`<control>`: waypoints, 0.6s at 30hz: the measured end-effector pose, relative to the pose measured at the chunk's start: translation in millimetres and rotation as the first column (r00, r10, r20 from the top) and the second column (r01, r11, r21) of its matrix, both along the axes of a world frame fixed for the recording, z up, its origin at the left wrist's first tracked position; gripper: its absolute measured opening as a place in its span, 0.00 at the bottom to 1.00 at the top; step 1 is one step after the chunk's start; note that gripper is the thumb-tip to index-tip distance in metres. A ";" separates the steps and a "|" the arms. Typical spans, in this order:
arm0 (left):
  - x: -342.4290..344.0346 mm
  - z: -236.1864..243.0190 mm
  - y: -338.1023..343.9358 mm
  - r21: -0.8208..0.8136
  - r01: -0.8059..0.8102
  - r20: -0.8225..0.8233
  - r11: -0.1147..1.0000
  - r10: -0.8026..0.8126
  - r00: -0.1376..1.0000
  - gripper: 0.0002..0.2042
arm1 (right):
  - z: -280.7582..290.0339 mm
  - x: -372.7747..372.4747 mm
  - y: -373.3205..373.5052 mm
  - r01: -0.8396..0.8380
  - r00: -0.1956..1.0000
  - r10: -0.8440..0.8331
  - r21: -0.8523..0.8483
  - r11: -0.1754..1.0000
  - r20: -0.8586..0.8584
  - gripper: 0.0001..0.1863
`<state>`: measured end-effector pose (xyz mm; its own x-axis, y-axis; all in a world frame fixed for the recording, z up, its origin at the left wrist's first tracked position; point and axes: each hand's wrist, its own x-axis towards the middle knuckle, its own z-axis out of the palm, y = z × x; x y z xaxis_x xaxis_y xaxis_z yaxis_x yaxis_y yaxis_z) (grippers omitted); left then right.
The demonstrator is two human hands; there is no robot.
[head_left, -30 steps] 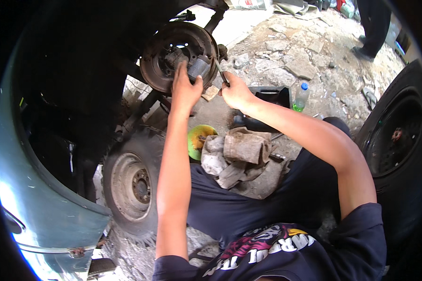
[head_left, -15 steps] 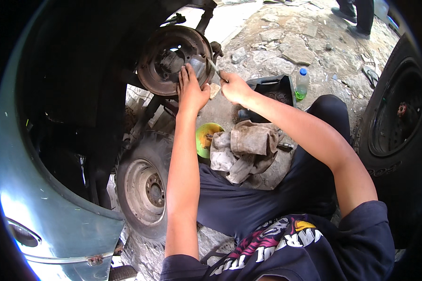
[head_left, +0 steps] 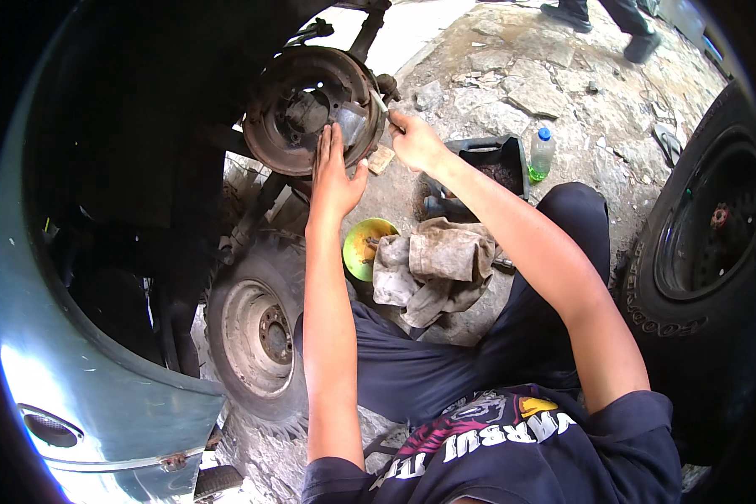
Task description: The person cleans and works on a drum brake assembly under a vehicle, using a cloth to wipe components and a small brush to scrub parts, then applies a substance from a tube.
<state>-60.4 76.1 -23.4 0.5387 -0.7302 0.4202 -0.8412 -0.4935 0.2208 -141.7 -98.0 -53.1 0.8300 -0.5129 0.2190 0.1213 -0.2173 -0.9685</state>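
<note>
A rusty round brake drum (head_left: 266,139) is mounted on the axle at the upper middle, with a shiny grey metal patch (head_left: 350,124) on its lower right part. My left hand (head_left: 336,186) rests its outstretched fingers on the drum's lower face, beside that patch, thumb apart. Closed around a slim, pale-tipped tool (head_left: 378,102) is my right hand (head_left: 415,143). The tool's tip reaches the drum's right rim; its exact kind is unclear, and my fingers hide its handle.
A car fender (head_left: 109,395) curves along the left. Below the drum lies a tyred wheel (head_left: 252,336); another tyre (head_left: 647,277) stands right. Dirty rags (head_left: 445,256), a green bowl (head_left: 361,262), a black container (head_left: 512,160) and a bottle (head_left: 542,155) sit between. Someone's legs (head_left: 617,17) show at upper right.
My left fingers have slid slightly down the drum face. My right hand has shifted a little left and up, still holding the tool. The person at upper right has stepped leftward.
</note>
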 end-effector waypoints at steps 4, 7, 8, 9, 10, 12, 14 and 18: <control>-4.4 -6.6 -7.8 0.029 -0.035 0.017 0.999 0.034 0.999 0.43 | -33.4 -12.1 34.7 0.080 0.996 -0.076 -0.111 0.991 0.047 0.22; -7.3 0.8 -17.1 0.082 -0.099 -0.026 0.992 0.102 0.994 0.43 | -39.2 -14.7 51.4 0.129 0.990 -0.121 -0.113 0.985 0.076 0.24; -9.6 2.9 -20.8 0.097 -0.114 -0.057 0.989 0.120 0.991 0.43 | -38.2 -11.2 43.5 0.127 0.990 -0.121 -0.095 0.987 0.065 0.23; -8.9 9.9 -23.0 0.110 -0.131 -0.080 0.985 0.140 0.987 0.44 | -30.6 -4.8 34.1 0.125 0.991 -0.120 -0.076 0.989 0.063 0.23; -8.9 14.2 -26.4 0.103 -0.113 -0.120 0.988 0.125 0.985 0.44 | -26.8 2.7 17.3 0.121 0.992 -0.117 -0.075 0.990 0.052 0.21; -10.4 19.0 -23.3 0.108 -0.103 -0.157 0.989 0.119 0.980 0.44 | -17.8 6.8 2.1 0.055 0.998 -0.055 0.004 0.998 0.021 0.19; -7.6 24.1 -17.8 0.106 -0.101 -0.160 0.989 0.117 0.980 0.43 | -5.6 5.1 6.7 0.013 1.000 -0.012 0.039 0.999 -0.012 0.20; -8.7 18.5 -17.1 0.099 -0.061 -0.141 0.993 0.075 0.987 0.43 | -44.4 -14.5 49.1 0.132 0.991 -0.126 -0.119 0.984 0.054 0.21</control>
<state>-69.1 59.0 -4.8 0.6384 -0.7226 0.2651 -0.7677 -0.5728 0.2873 -156.2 -48.8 -97.5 0.7460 -0.5822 0.3233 0.1288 -0.3502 -0.9278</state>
